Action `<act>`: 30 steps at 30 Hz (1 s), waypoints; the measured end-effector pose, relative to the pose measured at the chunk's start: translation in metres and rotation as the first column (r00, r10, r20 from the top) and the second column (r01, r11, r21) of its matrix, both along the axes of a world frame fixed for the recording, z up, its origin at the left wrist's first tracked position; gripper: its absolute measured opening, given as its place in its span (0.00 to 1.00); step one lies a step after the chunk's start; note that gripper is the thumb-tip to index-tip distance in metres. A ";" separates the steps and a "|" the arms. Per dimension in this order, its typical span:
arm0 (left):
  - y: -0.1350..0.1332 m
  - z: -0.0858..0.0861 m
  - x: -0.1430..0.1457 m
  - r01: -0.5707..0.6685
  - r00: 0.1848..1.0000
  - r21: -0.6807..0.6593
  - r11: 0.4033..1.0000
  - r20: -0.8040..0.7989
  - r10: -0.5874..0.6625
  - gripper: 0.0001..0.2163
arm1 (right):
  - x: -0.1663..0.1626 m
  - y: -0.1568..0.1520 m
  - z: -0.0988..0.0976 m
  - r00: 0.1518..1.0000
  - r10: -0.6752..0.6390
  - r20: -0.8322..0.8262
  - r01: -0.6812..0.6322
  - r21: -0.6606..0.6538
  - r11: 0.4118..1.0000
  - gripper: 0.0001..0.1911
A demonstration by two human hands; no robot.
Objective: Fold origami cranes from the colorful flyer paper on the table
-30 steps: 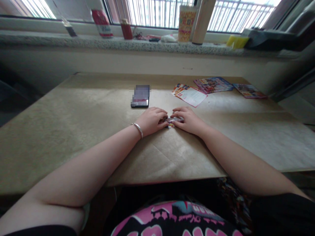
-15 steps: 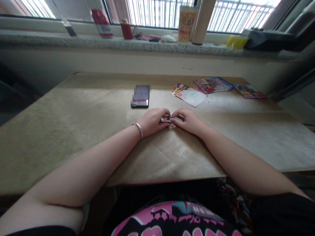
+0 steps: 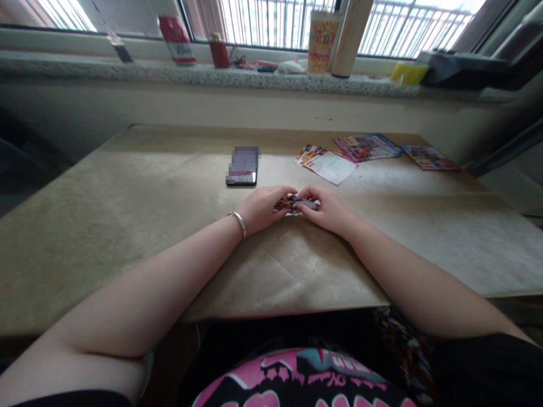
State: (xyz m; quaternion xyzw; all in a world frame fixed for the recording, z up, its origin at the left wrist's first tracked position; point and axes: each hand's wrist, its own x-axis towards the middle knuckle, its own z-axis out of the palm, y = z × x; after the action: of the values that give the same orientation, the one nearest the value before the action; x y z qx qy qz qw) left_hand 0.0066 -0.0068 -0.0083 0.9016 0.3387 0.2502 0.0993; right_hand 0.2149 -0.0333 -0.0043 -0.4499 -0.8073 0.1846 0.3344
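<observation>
A small piece of folded, colourfully printed paper (image 3: pixel 292 204) lies between my hands, low over the tan table (image 3: pixel 139 192). My left hand (image 3: pixel 265 208) pinches its left side, thumb in front and fingers behind. On the other side, my right hand (image 3: pixel 324 208) grips the right part the same way. My fingertips hide both ends of the paper, and its exact fold cannot be made out. Behind my left hand a phone (image 3: pixel 244 167) rests flat on the table.
White and orange printed cards (image 3: pixel 331 165) lie fanned beyond my right hand. Colourful printed sheets (image 3: pixel 369 147) are behind them, with another printed stack (image 3: pixel 430 157) farther right. On the windowsill stand a red can (image 3: pixel 177 40), a patterned cup (image 3: pixel 322 42) and a yellow item (image 3: pixel 409 73).
The yellow and white flap that stuck out toward me below my fingers is folded in. More dark and red print now shows between my hands, which stay nearly in place.
</observation>
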 end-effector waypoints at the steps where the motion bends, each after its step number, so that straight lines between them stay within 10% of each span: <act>1: 0.000 0.000 0.000 0.002 1.000 0.007 1.000 0.007 -0.002 0.14 | 0.000 0.000 -0.001 1.000 -0.001 0.003 0.001 -0.004 1.000 0.06; 15: 0.002 -0.003 0.000 0.055 0.996 0.084 0.995 0.068 -0.061 0.14 | 0.002 0.001 0.001 0.937 0.029 0.348 -0.122 0.247 0.961 0.04; 30: 0.007 -0.004 -0.005 0.163 0.972 0.275 0.948 -0.207 -0.108 0.07 | 0.004 0.004 0.002 0.811 -0.066 0.581 -0.159 0.329 0.931 0.11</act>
State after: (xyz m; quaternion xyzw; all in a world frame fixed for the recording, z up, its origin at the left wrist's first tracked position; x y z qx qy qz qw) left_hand 0.0020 0.0001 -0.0122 0.9472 0.2434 0.2030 -0.0495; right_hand 0.2191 -0.0297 -0.0027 -0.3949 -0.9013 -0.1057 0.1432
